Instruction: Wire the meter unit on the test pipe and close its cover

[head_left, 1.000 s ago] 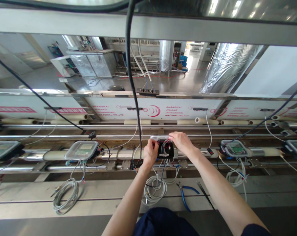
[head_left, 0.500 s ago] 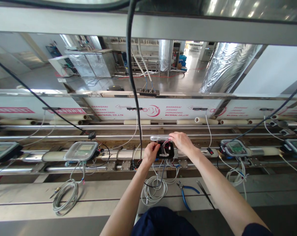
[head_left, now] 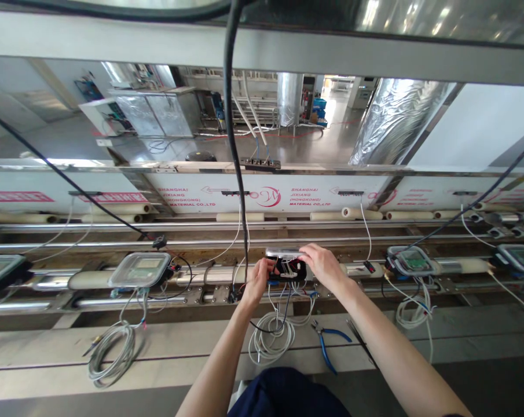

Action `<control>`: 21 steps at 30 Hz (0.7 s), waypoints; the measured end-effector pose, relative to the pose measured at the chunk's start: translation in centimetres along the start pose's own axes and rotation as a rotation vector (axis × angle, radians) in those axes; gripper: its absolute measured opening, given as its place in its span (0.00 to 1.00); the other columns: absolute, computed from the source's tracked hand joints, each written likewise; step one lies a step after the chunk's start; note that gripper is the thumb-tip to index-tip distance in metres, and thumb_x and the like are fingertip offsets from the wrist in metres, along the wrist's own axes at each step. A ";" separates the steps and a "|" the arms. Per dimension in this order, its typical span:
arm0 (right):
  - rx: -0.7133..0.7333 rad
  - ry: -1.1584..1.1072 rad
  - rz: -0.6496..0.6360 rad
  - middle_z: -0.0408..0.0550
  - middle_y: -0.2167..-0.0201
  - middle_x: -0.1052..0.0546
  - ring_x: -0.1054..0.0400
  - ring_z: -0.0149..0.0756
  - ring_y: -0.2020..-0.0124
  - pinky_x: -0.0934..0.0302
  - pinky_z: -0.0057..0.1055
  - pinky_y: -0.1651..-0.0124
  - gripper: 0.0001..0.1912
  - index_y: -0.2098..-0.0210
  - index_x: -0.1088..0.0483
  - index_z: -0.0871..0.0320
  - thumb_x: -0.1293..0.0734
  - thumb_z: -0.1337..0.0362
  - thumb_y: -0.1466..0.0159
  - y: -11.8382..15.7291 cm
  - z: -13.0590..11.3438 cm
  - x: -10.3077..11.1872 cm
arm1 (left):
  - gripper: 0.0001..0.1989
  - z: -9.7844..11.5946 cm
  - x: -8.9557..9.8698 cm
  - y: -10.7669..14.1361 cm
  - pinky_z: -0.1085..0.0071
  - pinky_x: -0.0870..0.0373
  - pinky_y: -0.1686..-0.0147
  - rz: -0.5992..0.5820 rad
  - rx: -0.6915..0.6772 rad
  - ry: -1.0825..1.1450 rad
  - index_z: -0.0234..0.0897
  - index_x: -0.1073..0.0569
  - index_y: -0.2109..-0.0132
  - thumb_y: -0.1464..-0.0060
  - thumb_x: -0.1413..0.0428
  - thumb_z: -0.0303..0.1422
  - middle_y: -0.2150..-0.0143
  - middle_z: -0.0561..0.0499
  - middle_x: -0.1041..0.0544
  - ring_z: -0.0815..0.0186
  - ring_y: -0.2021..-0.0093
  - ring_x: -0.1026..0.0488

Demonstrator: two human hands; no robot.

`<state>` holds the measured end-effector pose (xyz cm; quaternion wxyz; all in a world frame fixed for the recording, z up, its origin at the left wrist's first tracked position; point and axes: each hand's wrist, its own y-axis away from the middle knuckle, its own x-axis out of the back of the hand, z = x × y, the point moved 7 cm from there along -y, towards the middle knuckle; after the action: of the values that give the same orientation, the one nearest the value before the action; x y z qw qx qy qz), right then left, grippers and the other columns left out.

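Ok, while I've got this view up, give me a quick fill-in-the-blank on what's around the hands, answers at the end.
The left hand and right hand both touch a black housing that is full of coloured ____. A clear cover sits along its ____ edge, away from the person. The pliers on the ledge have ____ handles. The coiled cable lies to the ____ of those pliers.

Missing words: wires; far; blue; left.

Two hands [head_left: 257, 282]; five wired meters [head_left: 139, 270]; one pliers [head_left: 328, 348]
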<state>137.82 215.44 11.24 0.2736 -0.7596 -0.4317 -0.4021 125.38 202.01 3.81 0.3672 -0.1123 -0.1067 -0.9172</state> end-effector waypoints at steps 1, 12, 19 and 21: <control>-0.009 -0.037 0.013 0.51 0.55 0.27 0.31 0.37 0.55 0.39 0.32 0.51 0.12 0.57 0.29 0.58 0.40 0.61 0.36 0.6 0.1 -0.3 | 0.30 -0.1 0.2 0.0 0.70 0.35 0.71 -0.016 0.021 0.016 0.34 0.29 0.63 0.41 0.68 0.49 0.73 0.47 0.23 0.65 0.74 0.31; -0.416 -0.543 0.176 0.55 0.61 0.24 0.28 0.32 0.72 0.33 0.28 0.70 0.22 0.54 0.35 0.61 0.44 0.51 0.37 3.0 4.3 -3.2 | 0.22 -0.3 0.2 -0.3 0.72 0.40 0.75 -0.104 0.078 0.070 0.36 0.35 0.71 0.47 0.54 0.53 0.74 0.47 0.23 0.68 0.77 0.35; -0.536 -0.716 0.059 0.43 0.84 0.30 0.39 0.28 0.87 0.48 0.25 0.86 0.22 0.70 0.34 0.59 0.38 0.44 0.47 2.7 5.2 -6.0 | 0.20 -0.7 0.5 0.9 0.73 0.39 0.73 -0.086 0.088 0.074 0.36 0.36 0.68 0.45 0.56 0.49 0.72 0.50 0.24 0.69 0.74 0.34; -0.582 -0.784 0.040 0.42 0.85 0.31 0.41 0.28 0.87 0.49 0.26 0.86 0.24 0.71 0.34 0.59 0.36 0.43 0.51 2.7 5.7 -6.6 | 0.19 -0.9 0.7 1.2 0.73 0.39 0.72 -0.081 0.096 0.068 0.36 0.35 0.69 0.45 0.56 0.48 0.72 0.51 0.25 0.69 0.74 0.34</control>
<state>140.31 215.56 2.45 -0.1259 -0.9069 -0.3573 -0.1843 125.64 200.46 3.31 0.3381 -0.0589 -0.1425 -0.9284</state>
